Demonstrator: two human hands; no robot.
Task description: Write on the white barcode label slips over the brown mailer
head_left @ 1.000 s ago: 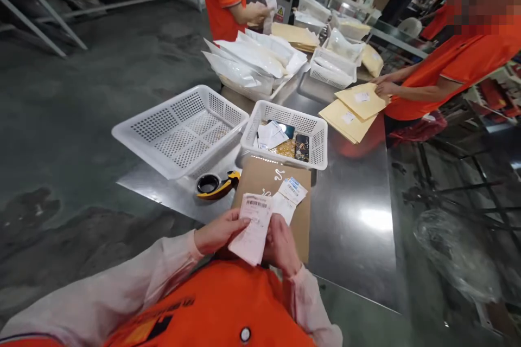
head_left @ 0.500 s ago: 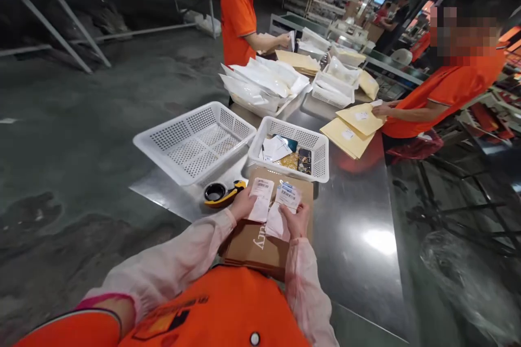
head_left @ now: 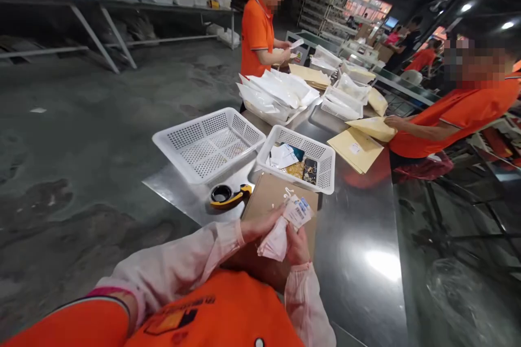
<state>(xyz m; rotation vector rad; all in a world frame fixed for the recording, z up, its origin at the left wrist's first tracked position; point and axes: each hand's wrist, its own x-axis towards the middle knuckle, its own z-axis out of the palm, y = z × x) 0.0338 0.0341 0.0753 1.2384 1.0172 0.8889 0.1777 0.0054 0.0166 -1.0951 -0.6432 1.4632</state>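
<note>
Pale pinkish-white paper slips (head_left: 273, 239) with a barcode and a blue patch on the upper one are gathered in front of me. My left hand (head_left: 262, 225) reaches in from the left, its fingers closed at the slips' edge and partly hidden by them. My right hand (head_left: 298, 245) grips the same slips from the right, thumb on their face. Both hands are above a flat brown cardboard box (head_left: 260, 190) with some white print. Left of the box lies a yellow-and-black tape dispenser (head_left: 230, 196).
Beyond the box stand a white basket (head_left: 330, 168) of cards and small packs and a larger white basket (head_left: 163, 138). White mailers (head_left: 280, 89) fill a bin behind. At right, a co-worker (head_left: 456, 114) handles yellow envelopes (head_left: 354, 152); another co-worker (head_left: 257, 38) stands at the metal table's (head_left: 358, 227) far side.
The slips, held apart one in each hand before, are now brought together in an overlapping bunch. My left hand has moved right. The view has shifted slightly, and the co-worker at right has lifted an envelope.
</note>
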